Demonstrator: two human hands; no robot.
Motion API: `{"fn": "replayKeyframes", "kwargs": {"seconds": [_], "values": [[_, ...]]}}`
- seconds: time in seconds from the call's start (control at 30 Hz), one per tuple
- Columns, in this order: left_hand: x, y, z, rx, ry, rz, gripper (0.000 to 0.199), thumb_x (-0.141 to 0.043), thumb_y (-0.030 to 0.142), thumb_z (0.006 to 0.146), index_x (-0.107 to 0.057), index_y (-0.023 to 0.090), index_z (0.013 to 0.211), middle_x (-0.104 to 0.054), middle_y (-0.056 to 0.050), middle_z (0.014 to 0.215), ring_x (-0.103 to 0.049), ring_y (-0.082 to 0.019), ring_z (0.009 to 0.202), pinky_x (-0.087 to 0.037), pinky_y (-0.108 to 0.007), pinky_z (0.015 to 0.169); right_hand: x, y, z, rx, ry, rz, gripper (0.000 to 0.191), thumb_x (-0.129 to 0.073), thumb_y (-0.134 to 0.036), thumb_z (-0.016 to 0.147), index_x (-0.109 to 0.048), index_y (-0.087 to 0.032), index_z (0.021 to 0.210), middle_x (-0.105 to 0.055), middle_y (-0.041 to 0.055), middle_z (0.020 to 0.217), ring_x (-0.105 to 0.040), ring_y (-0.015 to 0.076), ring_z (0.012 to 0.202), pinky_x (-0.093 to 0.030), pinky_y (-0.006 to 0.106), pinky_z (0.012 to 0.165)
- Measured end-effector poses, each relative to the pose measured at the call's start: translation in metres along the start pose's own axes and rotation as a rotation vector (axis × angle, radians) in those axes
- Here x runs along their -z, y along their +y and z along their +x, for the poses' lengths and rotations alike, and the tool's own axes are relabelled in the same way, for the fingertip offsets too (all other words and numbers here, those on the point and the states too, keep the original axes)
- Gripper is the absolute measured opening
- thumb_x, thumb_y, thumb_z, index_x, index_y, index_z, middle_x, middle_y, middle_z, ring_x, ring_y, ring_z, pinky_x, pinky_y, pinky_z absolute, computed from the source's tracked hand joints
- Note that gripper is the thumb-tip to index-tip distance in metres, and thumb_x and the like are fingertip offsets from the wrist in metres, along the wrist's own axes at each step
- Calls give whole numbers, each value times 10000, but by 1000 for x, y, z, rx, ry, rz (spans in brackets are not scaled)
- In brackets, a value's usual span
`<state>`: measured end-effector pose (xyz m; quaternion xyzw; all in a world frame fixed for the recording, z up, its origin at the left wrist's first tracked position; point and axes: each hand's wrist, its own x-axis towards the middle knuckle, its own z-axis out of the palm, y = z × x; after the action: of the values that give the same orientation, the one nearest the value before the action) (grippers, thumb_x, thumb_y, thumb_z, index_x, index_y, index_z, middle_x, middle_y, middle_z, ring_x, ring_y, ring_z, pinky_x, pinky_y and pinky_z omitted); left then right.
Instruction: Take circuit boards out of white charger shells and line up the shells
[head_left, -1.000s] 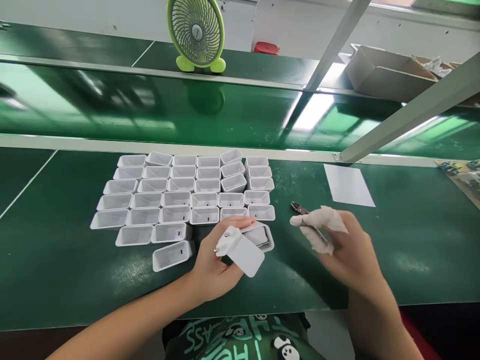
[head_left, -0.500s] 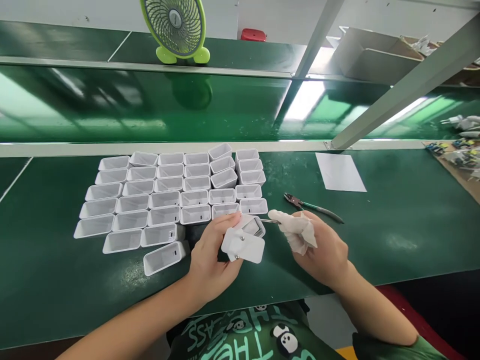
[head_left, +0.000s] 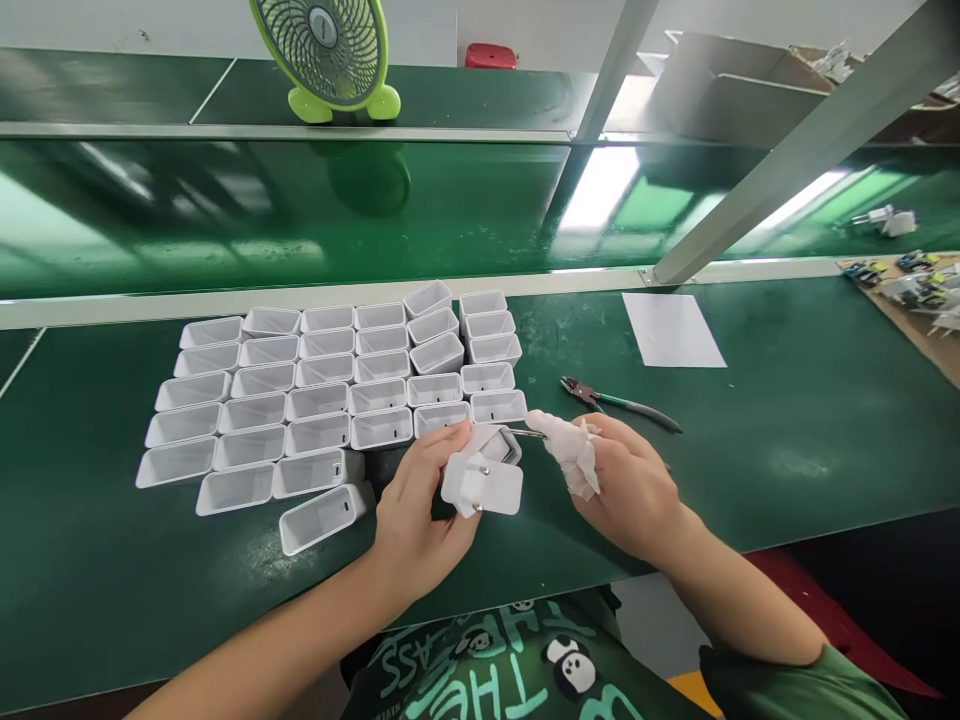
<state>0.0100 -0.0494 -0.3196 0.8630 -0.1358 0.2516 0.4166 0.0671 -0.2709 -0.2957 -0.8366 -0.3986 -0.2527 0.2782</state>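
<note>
On green bench, left hand (head_left: 416, 520) gripping white 2-pin plug piece (head_left: 484, 485)

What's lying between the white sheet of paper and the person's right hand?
In the head view, a pair of green-handled cutters lies on the green bench, between the paper and the right hand.

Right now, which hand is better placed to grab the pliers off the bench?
Right. The right hand sits just below the pliers, holding only a thin tool. The left hand grips the white charger cover, farther away.
</note>
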Motion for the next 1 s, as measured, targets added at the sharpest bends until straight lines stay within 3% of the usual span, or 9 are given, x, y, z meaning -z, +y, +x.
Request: {"fn": "replayKeyframes", "kwargs": {"seconds": [0.17, 0.33, 0.53, 0.8, 1.0], "values": [[0, 0, 1, -17, 1, 1, 539, -663, 29, 784, -567, 147, 1301, -660, -81, 1244, -619, -185, 1207, -493, -263, 1081, 1, -2, 2, -11, -20, 18, 295, -516, 28, 808, -404, -244, 823, -464, -24, 642, -510, 180, 642, -403, 294, 558], [0, 0, 1, -15, -4, 8, 527, -670, 43, 788, -574, 143, 1296, -662, -79, 1239, -621, -182, 1205, -488, -252, 1087, 2, -3, 2, -26, -58, 60, 288, -498, 22, 818, -385, -241, 790, -425, -23, 647, -411, 160, 598, -374, 286, 542], [0, 1, 1, -9, -14, 20, 520, -668, 59, 795, -577, 144, 1300, -664, -71, 1241, -621, -170, 1197, -488, -231, 1075, 5, -4, 5, 20, -64, 69, 302, -481, 46, 811, -377, -237, 802, -417, -18, 650, -430, 163, 634, -368, 290, 546], [1, -1, 2, -54, -29, -22, 570, -633, 30, 761, -570, 159, 1312, -665, -87, 1241, -625, -208, 1183, -522, -297, 1043, 15, -7, 11, 90, -126, 73, 291, -472, 23, 892, -351, -223, 795, -321, -32, 643, -275, 147, 614, -274, 288, 548], [0, 1, 5, -60, -47, -37, 571, -637, 34, 771, -563, 158, 1323, -660, -100, 1243, -620, -224, 1200, -529, -325, 1034, 25, -2, 8, 70, -212, 108, 276, -441, 38, 883, -352, -220, 839, -353, -20, 683, -260, 151, 644, -263, 293, 576]]}}
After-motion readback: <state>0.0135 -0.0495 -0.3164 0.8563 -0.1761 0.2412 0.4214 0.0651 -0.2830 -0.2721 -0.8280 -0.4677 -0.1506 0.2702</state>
